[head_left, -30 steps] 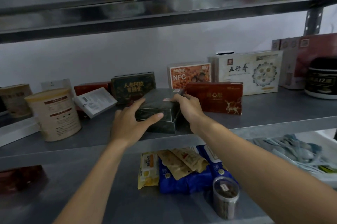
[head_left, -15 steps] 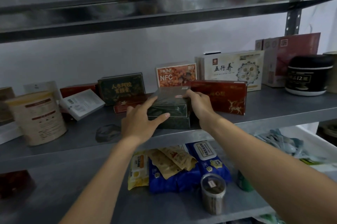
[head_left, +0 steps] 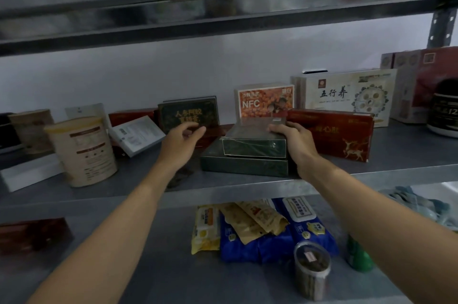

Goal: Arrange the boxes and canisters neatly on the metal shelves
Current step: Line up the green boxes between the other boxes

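Note:
Two dark green boxes are stacked at the middle of the metal shelf (head_left: 371, 175). My right hand (head_left: 292, 140) grips the right end of the upper green box (head_left: 252, 145), which lies on the lower green box (head_left: 243, 167). My left hand (head_left: 179, 145) hovers to the left of the stack with fingers loosely curled, holding nothing. Behind it stands a dark box with gold lettering (head_left: 189, 115). A red box with a deer picture (head_left: 332, 135) stands just right of the stack, close to my right hand.
A beige canister (head_left: 83, 150) and a white box (head_left: 136, 135) sit at the left. An orange NFC box (head_left: 264, 103), a cream box (head_left: 347, 95) and a black jar (head_left: 443, 113) line the back right. Snack packs (head_left: 247, 229) and a clear jar (head_left: 311, 269) lie on the lower shelf.
My left hand has let go of the upper green box and moved left, away from the stack. My right hand still grips the box's right end.

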